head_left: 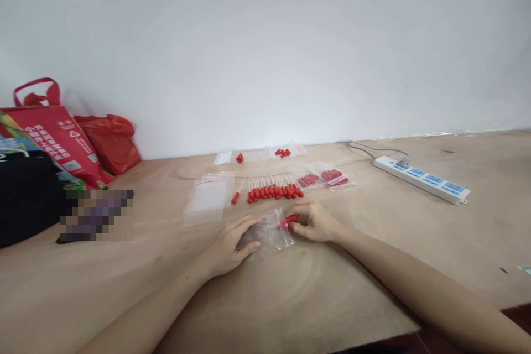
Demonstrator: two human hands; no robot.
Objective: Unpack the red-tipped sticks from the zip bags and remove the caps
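My left hand (232, 246) pinches a clear zip-lock bag (269, 235) low over the table, its mouth facing right. At that mouth my right hand (315, 222) is closed on red-bulbed droppers (290, 221), whose thin ends lie inside the bag. How many droppers it holds I cannot tell. Just beyond my hands lies a row of droppers with red rubber bulbs (276, 192) towards me and thin clear stems pointing away. A single dropper (235, 198) lies at the row's left end. To the left of it is a stack of clear zip-lock bags (209, 196).
Filled bags of droppers (332, 176) lie right of the row. Near the wall are clear stems (255, 156) and loose red bulbs (283, 152). A white power strip (423, 178) with a cable lies at right. Red bags (110, 141) and a black item (31, 199) stand at left.
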